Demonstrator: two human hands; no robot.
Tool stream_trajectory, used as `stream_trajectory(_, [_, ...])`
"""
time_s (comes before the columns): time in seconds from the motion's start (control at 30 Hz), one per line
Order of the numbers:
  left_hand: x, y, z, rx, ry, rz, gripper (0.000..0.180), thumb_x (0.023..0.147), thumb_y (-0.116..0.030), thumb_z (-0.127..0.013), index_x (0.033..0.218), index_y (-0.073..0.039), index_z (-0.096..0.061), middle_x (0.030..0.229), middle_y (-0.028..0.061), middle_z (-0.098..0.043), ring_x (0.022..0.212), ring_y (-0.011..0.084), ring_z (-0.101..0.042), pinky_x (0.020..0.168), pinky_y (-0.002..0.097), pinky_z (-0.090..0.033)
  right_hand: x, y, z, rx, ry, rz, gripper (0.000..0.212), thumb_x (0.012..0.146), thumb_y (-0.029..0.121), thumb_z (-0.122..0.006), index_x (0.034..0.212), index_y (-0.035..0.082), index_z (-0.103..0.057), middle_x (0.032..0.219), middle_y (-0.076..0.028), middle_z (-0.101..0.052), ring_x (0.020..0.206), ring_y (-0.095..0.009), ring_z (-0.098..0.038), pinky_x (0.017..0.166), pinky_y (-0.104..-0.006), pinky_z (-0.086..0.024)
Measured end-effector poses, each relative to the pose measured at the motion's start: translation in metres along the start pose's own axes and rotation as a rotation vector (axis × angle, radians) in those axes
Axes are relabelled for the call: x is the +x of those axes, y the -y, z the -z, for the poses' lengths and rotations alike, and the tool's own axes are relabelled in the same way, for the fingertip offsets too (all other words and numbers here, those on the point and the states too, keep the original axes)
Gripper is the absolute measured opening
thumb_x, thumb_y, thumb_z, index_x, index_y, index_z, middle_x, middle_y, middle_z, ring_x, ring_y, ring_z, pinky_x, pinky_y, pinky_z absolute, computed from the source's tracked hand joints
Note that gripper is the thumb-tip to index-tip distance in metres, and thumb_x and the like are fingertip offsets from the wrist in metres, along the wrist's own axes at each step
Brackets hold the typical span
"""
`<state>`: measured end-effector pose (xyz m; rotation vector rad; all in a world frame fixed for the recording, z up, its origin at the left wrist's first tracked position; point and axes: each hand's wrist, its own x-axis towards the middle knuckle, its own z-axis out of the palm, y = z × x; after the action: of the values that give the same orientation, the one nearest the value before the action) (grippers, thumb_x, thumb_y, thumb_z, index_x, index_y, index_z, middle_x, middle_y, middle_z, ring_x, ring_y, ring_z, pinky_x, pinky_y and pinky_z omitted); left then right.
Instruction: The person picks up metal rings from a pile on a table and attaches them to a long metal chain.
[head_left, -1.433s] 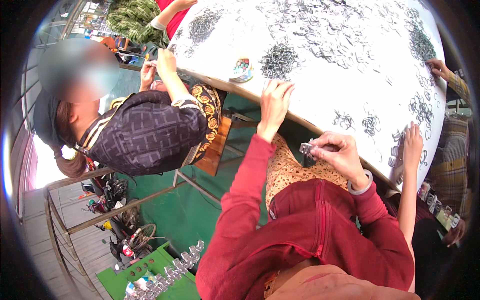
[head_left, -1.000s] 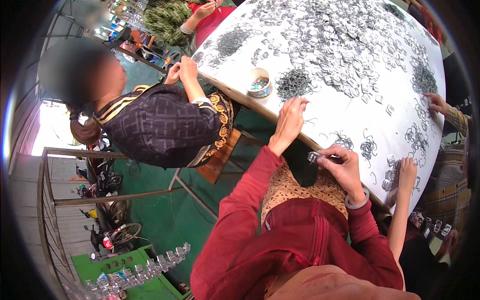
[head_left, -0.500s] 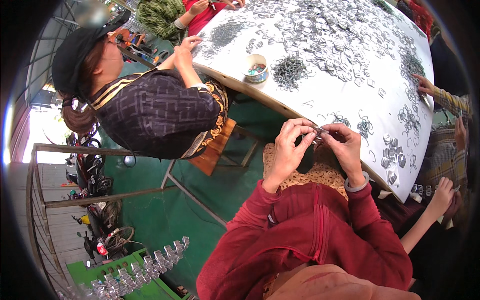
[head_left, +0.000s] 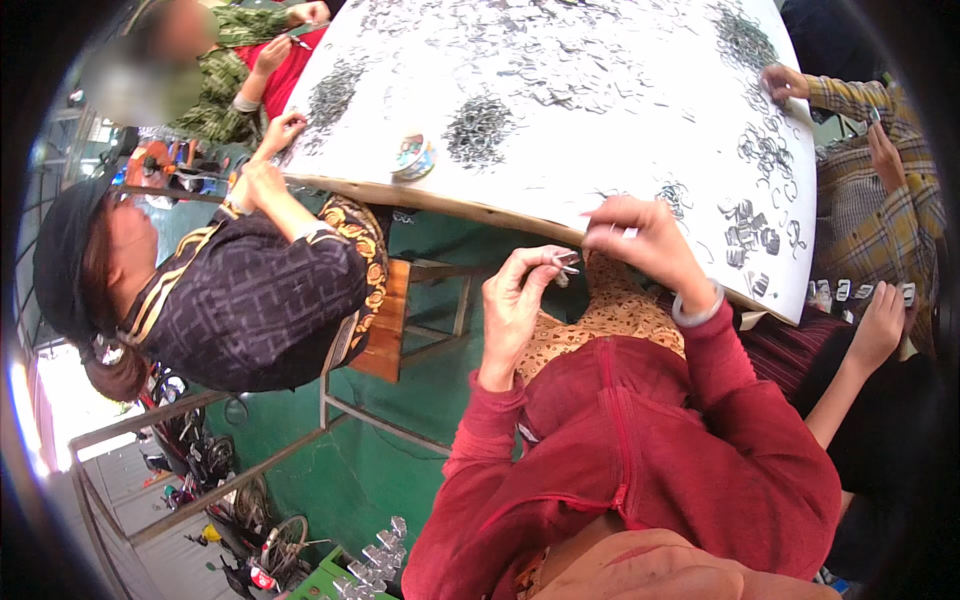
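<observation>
My left hand is closed in a pinch on a small shiny metal buckle, held above my lap just off the table edge. My right hand, with a pale bangle at its wrist, is raised apart from it at the table's near edge. Its fingers are curled and slightly blurred; whatever they pinch, if anything, is too small to make out. Just beyond that hand lies a small cluster of thin dark curved wire pieces. To its right is a group of metal buckles.
The white table bears a dark heap of curved wires, a round tub and many scattered metal pieces. A co-worker in a black cap sits at the left on a wooden stool. Another in a plaid sleeve reaches in from the right.
My hands have come apart. The left keeps the metal buckle and has drawn away to the left; the right has lifted toward the table edge. The whole view has also shifted.
</observation>
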<state>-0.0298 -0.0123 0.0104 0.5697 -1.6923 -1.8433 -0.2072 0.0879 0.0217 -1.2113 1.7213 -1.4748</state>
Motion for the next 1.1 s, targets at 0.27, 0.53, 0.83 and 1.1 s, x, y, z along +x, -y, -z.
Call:
stream_trajectory(0.27, [0.003,-0.009,0.000,0.016,0.008,0.045,0.008,0.089,0.003,-0.055,0.096,0.003,-0.060,0.100,0.0119,-0.065,0.091,0.0139,-0.062,0.084,0.0273,-0.049,0.120,-0.166,0.123,-0.760,-0.457,-0.106,0.041,0.076,0.019,-0.068,0.111,-0.003,-0.061,0.091,-0.021,-0.066,0.088,-0.035,-0.063,0.082,-0.0389,-0.049])
stream_trajectory(0.53, [-0.010,0.002,0.005,0.036,-0.070,-0.034,0.006,0.090,-0.003,-0.057,0.096,0.000,-0.058,0.098,0.0131,-0.064,0.093,0.0181,-0.061,0.090,0.0333,-0.046,0.109,-0.145,0.091,-0.649,-0.478,-0.114,0.032,0.073,0.008,-0.059,0.104,0.001,-0.065,0.089,-0.019,-0.066,0.085,-0.035,-0.063,0.079,-0.0400,-0.050])
stream_trajectory(0.83, [-0.014,0.010,0.007,0.093,0.027,0.032,0.011,0.093,-0.010,-0.057,0.099,-0.001,-0.056,0.096,0.0081,-0.063,0.088,0.0133,-0.058,0.085,0.0278,-0.045,-0.004,0.005,-0.017,0.089,-0.167,-0.013,0.018,0.079,0.006,-0.067,0.096,0.000,-0.069,0.085,-0.007,-0.071,0.073,-0.011,-0.066,0.065,-0.0251,-0.053])
stream_trajectory(1.1, [-0.015,0.001,0.005,0.264,-0.038,0.006,0.007,0.093,-0.002,-0.053,0.099,0.000,-0.056,0.094,0.0023,-0.060,0.088,0.0075,-0.054,0.080,0.0215,-0.044,-0.014,0.014,-0.047,0.076,-0.129,0.265,0.017,0.075,0.007,-0.067,0.091,0.001,-0.069,0.082,-0.013,-0.068,0.075,-0.023,-0.067,0.070,-0.0310,-0.052])
